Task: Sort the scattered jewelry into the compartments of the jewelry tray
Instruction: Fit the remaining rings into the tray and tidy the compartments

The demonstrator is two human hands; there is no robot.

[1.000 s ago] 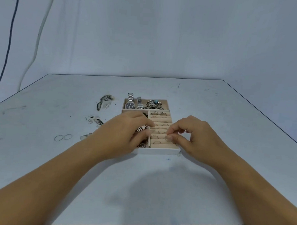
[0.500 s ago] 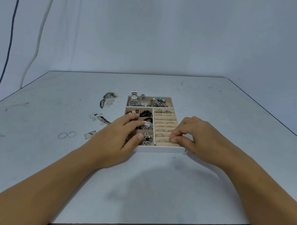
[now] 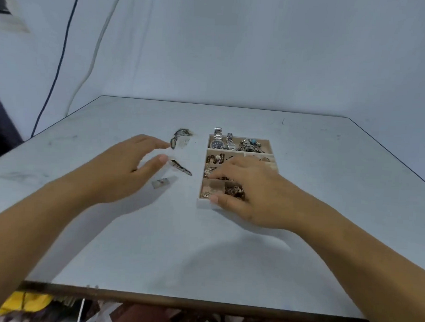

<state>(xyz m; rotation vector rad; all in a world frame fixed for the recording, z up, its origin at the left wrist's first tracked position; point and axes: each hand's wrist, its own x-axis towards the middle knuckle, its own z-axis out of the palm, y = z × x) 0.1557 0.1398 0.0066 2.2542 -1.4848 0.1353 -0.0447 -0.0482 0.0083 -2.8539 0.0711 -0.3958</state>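
The beige jewelry tray (image 3: 202,202) lies right of the table's middle, with two watches (image 3: 218,142) and tangled pieces in its far compartment. My right hand (image 3: 248,190) rests flat over the tray's near part, fingers spread, hiding the ring rows. My left hand (image 3: 126,169) hovers open left of the tray, thumb and fingers apart, just short of loose pieces on the table: a dark patterned piece (image 3: 180,170), a small clear packet (image 3: 160,183) and a farther pair of patterned pieces (image 3: 179,138). Neither hand visibly holds anything.
The grey table (image 3: 154,243) ends at a dark front edge near me. Two cables (image 3: 62,57) hang down the wall at the left. Cluttered coloured items show below the table's front edge.
My left hand has left the tray and swung left over the loose pieces. My right hand has unpinched and spread over the tray. The camera view has shifted left.
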